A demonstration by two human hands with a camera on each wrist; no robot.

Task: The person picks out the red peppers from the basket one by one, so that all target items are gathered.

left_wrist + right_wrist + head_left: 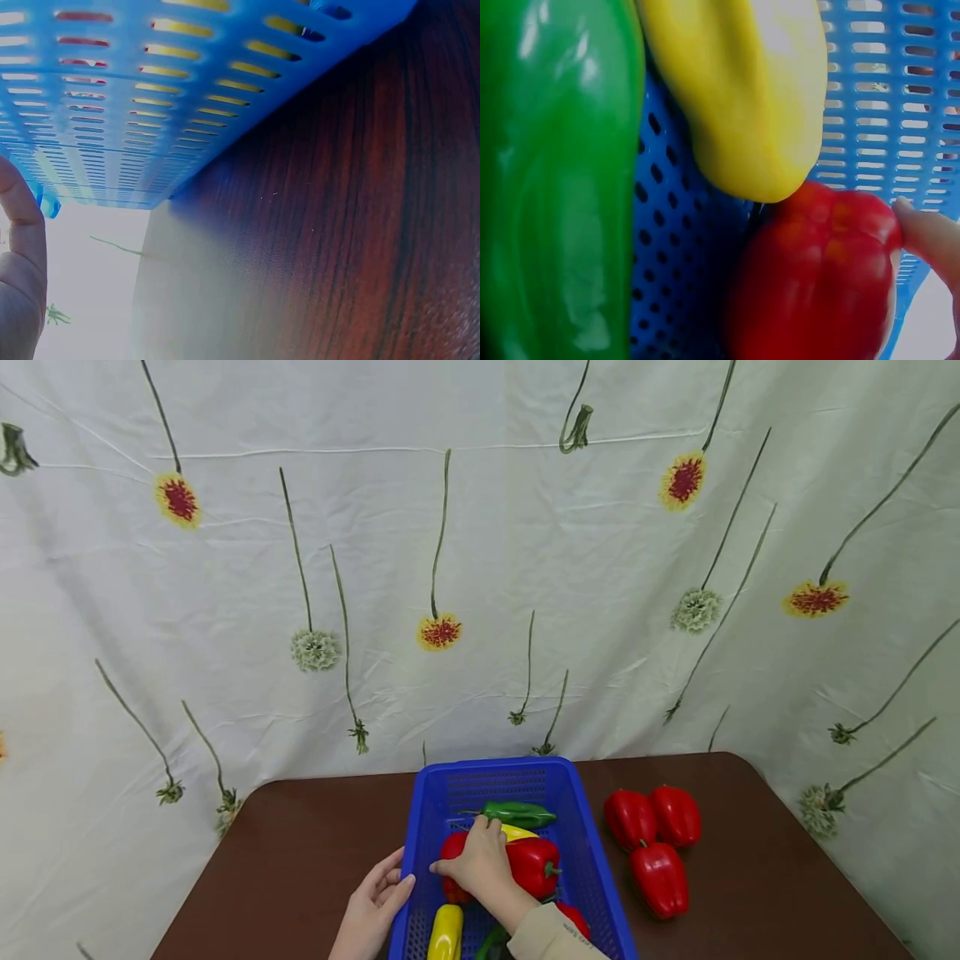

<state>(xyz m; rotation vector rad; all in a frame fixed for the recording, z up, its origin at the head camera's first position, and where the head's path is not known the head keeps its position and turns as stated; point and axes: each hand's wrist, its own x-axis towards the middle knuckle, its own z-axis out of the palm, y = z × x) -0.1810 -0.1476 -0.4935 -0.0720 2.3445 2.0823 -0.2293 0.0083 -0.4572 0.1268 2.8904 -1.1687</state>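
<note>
My right hand (480, 862) is inside a blue plastic basket (592, 852), fingers curved over a red bell pepper (454, 846). In the right wrist view a fingertip (922, 225) meets the side of that red pepper (817, 277). Another red bell pepper (534, 867) lies just right of the hand, a yellow pepper (519, 832) and a long green pepper (521, 814) behind it. My left hand (375, 902) is outside the basket, thumb and fingertips against its left rim. The left wrist view shows the slotted basket wall (112, 172) beside one finger (22, 217).
Three red bell peppers (660, 877) lie on the brown table (322, 827), right of the basket. Nearer me in the basket are a yellow pepper (446, 933), a dark green one (491, 941) and a red one (574, 918) partly behind my sleeve. A flowered curtain (480, 568) hangs behind.
</note>
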